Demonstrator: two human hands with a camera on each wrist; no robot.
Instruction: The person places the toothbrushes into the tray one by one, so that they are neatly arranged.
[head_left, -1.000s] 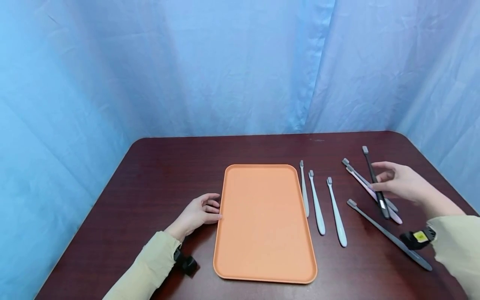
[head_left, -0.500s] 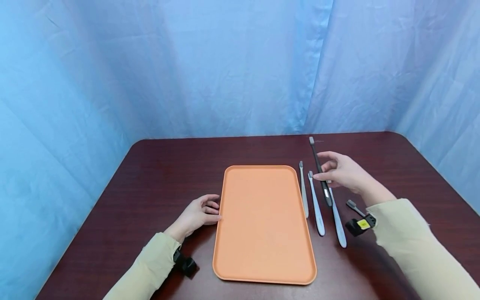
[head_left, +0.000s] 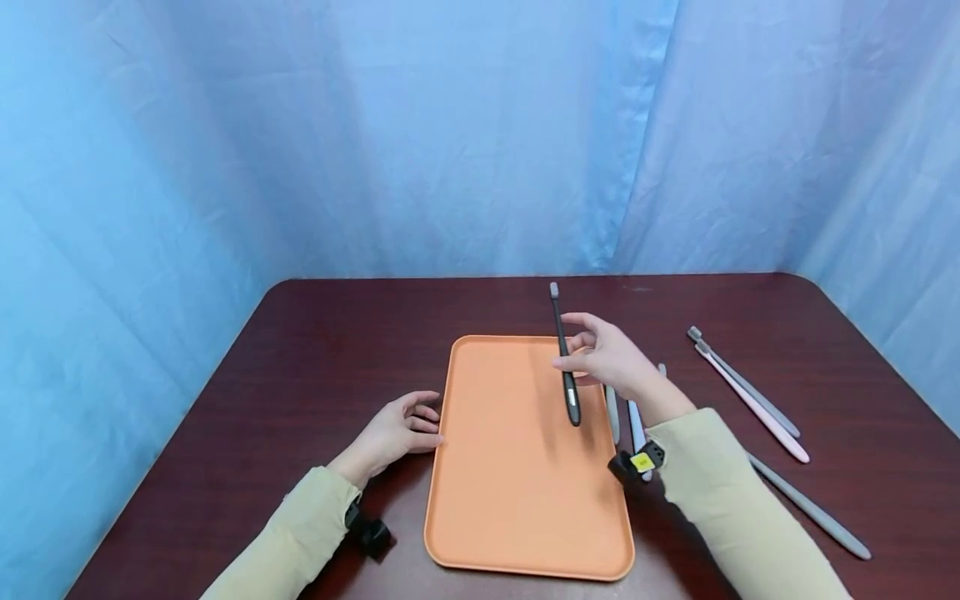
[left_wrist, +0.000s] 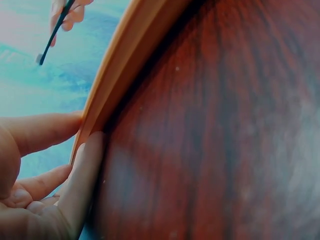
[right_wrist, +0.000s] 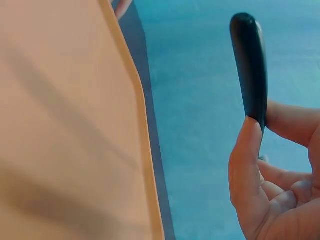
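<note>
We pinch a slim black plastic toothbrush [head_left: 564, 354] in our right hand [head_left: 611, 358], above the flat orange plastic tray [head_left: 495, 500]. Our left hand [head_left: 397, 429] rests relaxed, fingertips touching the tray's left rim.

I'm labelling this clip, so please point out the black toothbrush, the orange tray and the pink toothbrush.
black toothbrush [head_left: 564, 358], head view, on its handle beside the fingers.
orange tray [head_left: 487, 467], head view, on its bare floor.
pink toothbrush [head_left: 757, 408], head view, on mid handle.

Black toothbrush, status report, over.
Right hand pinches black toothbrush above orange tray. Left hand touches tray's left rim. Nothing in the way.
</note>
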